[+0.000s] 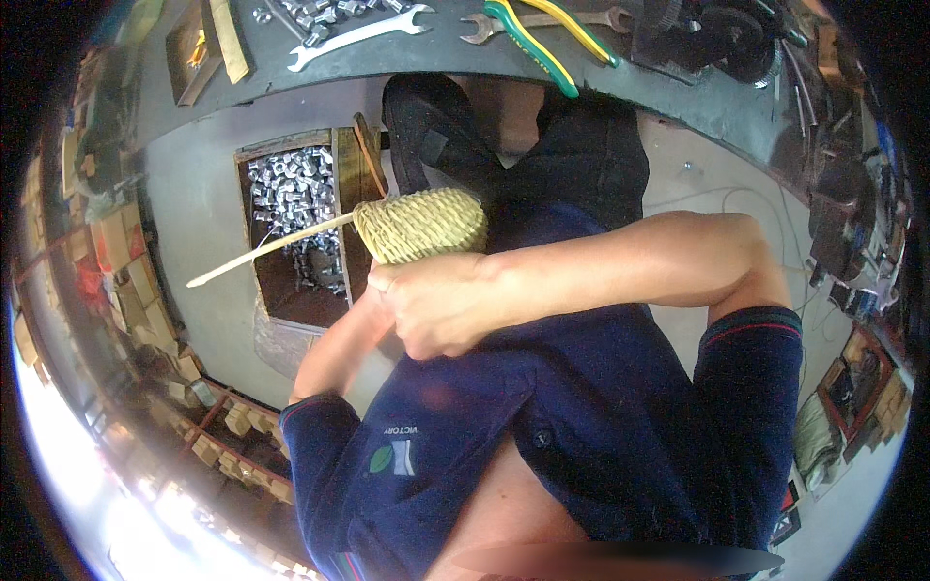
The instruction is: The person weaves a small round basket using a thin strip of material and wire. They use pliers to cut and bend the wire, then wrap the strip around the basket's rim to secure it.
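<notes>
Woven straw piece [421, 225] is held before the dark trousers [601, 160], its weave seemingly finished; what is left, I cannot tell. The right hand [436, 305] appears to grip its lower edge, fingers curled; the left hand's [382, 302] fingers are hidden, state unclear.

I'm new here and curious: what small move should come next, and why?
Perhaps turn the woven piece slightly, swinging the pale stick at its end away from the open box: in this view the stick crosses over the metal fittings, and the right hand curls against the woven piece.
</notes>
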Tool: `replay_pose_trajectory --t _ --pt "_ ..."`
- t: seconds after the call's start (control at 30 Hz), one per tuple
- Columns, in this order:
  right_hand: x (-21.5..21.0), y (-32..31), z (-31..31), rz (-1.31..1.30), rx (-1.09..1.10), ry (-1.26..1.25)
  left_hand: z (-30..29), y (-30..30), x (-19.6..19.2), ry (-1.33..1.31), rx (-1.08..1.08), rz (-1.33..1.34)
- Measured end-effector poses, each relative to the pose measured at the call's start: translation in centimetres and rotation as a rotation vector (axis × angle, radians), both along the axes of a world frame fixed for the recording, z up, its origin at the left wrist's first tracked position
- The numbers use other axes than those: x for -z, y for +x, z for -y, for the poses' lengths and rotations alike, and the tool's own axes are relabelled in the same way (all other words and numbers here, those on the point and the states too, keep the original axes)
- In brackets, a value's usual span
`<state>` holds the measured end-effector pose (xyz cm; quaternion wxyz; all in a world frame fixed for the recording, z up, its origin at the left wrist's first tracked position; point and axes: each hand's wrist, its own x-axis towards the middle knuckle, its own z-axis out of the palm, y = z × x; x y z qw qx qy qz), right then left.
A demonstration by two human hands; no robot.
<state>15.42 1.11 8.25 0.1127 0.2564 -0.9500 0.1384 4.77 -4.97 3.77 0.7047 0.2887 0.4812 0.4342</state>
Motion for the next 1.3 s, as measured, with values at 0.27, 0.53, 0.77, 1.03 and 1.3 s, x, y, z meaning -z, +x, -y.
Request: replay_pose_trajectory --t 0.27,0.53,0.77,1.03,1.3 --pt "1.0 -0.6 1.0 -0.119 0.007 -0.171 1.5 0.7 -1.1 0.064 -0.058 -0.104" --pt "-0.1 -0.1 -3.4 -0.146 -0.122 0.056 -0.7 -2.1 -2.7 0.285 -0.107 -0.552" --pt "-2.6 0.2 -9.6 -0.1 -0.424 0.344 0.7 -7.2 -10.3 0.782 0.119 -1.465" --pt "-5.8 -0.6 -9.9 -0.193 -0.626 0.342 -8.0 -6.0 -10.5 0.831 0.555 -1.286" --pt "-4.2 6.2 -15.6 -0.434 0.996 -0.158 -5.1 -8.1 -9.9 1.146 0.025 -1.627"
